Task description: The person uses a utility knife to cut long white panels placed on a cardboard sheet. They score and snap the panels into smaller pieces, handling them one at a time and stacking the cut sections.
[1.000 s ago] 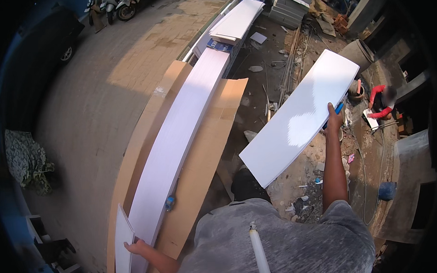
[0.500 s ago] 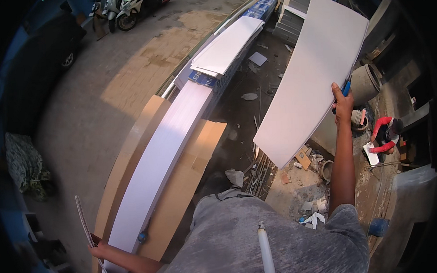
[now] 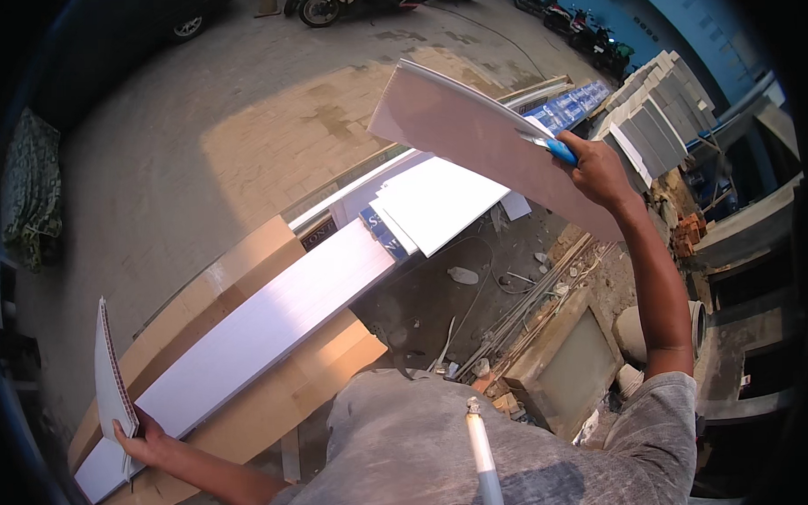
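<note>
My right hand (image 3: 601, 170) is raised on the right, closed round the edge of a wide white plastic panel (image 3: 462, 126). A blue utility knife (image 3: 561, 149) is in the same grip, its blade end lying against the panel. At the lower left, my left hand (image 3: 142, 440) pinches a narrow, curved white panel piece (image 3: 110, 378) with a ribbed cut edge, standing upright. Between my hands runs a long stack of white panels (image 3: 256, 338) in an opened cardboard box (image 3: 323, 367). Several shorter white panels (image 3: 442, 198) lie across its far end.
Grey blocks (image 3: 657, 110) are stacked at the far right. Thin rods (image 3: 535, 310), a concrete-filled frame (image 3: 573, 367) and rubble lie right of the box. Motorbikes (image 3: 351, 1) stand at the back on the paving (image 3: 169, 163). A cigarette (image 3: 484, 454) shows close by.
The view has swung to the right. My right hand has tilted and turned its panel, which now points left over the stack. My left hand's piece has turned, showing more of its face.
</note>
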Demonstrator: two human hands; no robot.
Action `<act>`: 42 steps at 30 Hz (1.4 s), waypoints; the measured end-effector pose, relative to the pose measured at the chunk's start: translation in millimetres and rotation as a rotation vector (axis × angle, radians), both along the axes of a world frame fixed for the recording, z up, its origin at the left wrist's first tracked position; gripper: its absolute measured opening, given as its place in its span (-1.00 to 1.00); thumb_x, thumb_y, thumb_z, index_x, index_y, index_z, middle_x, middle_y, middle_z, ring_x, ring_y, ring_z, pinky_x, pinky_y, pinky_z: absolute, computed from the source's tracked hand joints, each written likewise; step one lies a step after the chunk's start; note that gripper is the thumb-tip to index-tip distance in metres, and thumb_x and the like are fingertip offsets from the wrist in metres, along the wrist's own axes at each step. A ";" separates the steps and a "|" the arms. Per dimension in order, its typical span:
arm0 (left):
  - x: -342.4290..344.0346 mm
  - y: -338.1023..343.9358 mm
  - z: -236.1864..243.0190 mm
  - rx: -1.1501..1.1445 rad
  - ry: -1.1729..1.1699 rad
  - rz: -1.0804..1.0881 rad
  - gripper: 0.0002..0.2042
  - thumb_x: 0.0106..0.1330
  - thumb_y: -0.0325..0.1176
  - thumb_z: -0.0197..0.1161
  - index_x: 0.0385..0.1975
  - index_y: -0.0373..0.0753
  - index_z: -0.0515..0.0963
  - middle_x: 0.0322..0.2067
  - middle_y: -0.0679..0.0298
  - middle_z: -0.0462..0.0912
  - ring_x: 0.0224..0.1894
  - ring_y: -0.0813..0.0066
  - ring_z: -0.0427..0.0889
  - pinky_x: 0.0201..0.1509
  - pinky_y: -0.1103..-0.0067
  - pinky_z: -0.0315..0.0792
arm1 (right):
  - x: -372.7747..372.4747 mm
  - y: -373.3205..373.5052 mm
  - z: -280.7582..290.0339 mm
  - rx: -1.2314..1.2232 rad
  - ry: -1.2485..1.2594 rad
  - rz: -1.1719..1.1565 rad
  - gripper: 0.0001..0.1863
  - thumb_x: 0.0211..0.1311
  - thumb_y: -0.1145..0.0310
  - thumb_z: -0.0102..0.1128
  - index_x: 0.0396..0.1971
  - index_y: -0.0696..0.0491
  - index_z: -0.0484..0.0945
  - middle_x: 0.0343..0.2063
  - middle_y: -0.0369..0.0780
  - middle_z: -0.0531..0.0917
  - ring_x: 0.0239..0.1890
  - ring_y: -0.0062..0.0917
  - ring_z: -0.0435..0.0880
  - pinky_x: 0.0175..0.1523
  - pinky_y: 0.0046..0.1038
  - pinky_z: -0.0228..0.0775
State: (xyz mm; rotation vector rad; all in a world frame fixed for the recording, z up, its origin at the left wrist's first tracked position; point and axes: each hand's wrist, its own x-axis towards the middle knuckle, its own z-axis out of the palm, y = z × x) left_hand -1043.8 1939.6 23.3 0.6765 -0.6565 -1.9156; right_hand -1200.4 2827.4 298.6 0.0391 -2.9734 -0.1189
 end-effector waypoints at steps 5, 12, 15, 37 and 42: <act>-7.5 113.1 11.0 0.067 -0.094 -0.035 -0.54 0.48 -0.32 0.38 0.23 -0.52 0.51 0.06 -0.09 0.71 0.07 0.04 0.75 0.24 0.23 0.68 | -160.1 59.8 -73.0 0.144 -0.052 0.330 -0.77 0.36 0.41 0.35 -0.02 -0.04 0.64 -0.23 -0.08 0.80 -0.10 -0.05 0.81 -0.07 -0.02 0.61; -21.2 303.5 33.3 0.011 -0.319 -0.043 -0.50 0.60 -0.18 0.29 0.29 -0.49 0.47 0.03 0.00 0.70 0.02 0.16 0.74 0.15 0.28 0.64 | -370.5 91.4 -218.4 0.237 -0.143 0.602 -0.85 0.37 0.47 0.18 -0.11 -0.01 0.60 -0.36 -0.08 0.79 -0.24 -0.09 0.84 -0.20 -0.04 0.63; -25.0 378.8 43.4 -0.024 -0.411 -0.083 -0.50 0.62 -0.17 0.25 0.29 -0.51 0.47 0.05 0.00 0.68 0.02 0.16 0.74 0.14 0.25 0.64 | -437.0 96.9 -293.3 0.234 -0.259 0.667 -0.83 0.35 0.45 0.20 -0.10 -0.02 0.61 -0.41 -0.07 0.80 -0.28 -0.08 0.86 -0.22 -0.01 0.64; -131.2 751.1 143.6 -0.185 -0.677 -0.435 -0.29 0.26 -0.34 0.42 0.43 -0.42 0.40 0.18 0.04 0.66 0.14 0.27 0.68 0.28 0.38 0.54 | -361.3 -59.3 -350.2 -1.731 -1.278 0.318 -0.15 0.51 -0.36 0.21 0.43 0.08 0.49 0.17 -0.04 0.79 0.11 -0.46 0.85 -0.42 -0.56 0.35; -127.2 752.9 130.3 -0.300 -0.710 -0.777 -0.24 0.16 -0.35 0.44 0.42 -0.41 0.40 0.16 0.04 0.66 0.17 0.26 0.67 0.30 0.36 0.54 | -360.6 -9.5 -307.2 -2.098 -1.205 0.226 0.01 0.42 -0.23 0.43 0.57 0.19 0.27 0.10 -0.08 0.77 -0.01 -0.56 0.79 -0.48 -0.68 0.27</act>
